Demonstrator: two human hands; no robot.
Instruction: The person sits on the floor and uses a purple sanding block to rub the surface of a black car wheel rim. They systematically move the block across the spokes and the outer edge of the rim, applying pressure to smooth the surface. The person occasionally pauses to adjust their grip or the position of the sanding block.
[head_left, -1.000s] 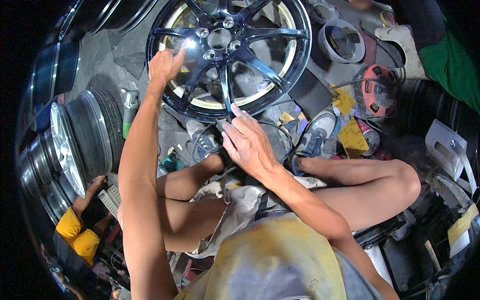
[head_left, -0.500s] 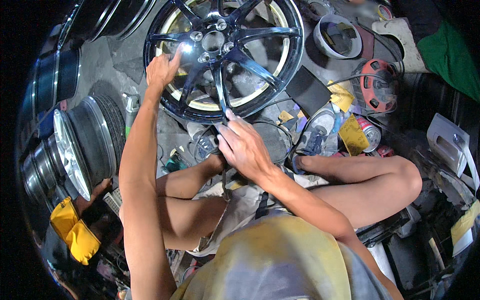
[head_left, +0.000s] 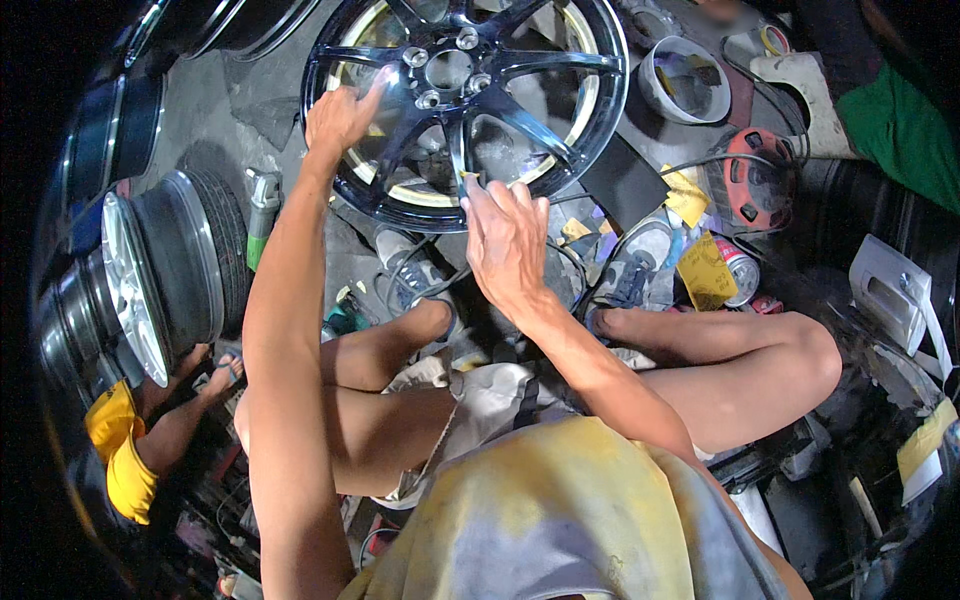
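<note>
A glossy black multi-spoke alloy wheel (head_left: 560,60) lies flat on the floor in front of me. My left hand (head_left: 340,112) rests on its left rim and a spoke, fingers spread. Over the wheel's near rim my right hand (head_left: 508,240) presses a small yellowish piece, likely sandpaper, under its fingertips. My bare knees are folded below both arms.
Silver rims (head_left: 150,290) stand stacked at the left. A white bowl (head_left: 684,80), a red corded tool (head_left: 758,178), yellow sheets (head_left: 706,268) and a can (head_left: 742,270) lie to the right. Another person in a yellow shirt (head_left: 120,455) crouches at lower left.
My right hand has moved up from the floor clutter onto the wheel's near rim. The left hand stays on the left side of the wheel.
</note>
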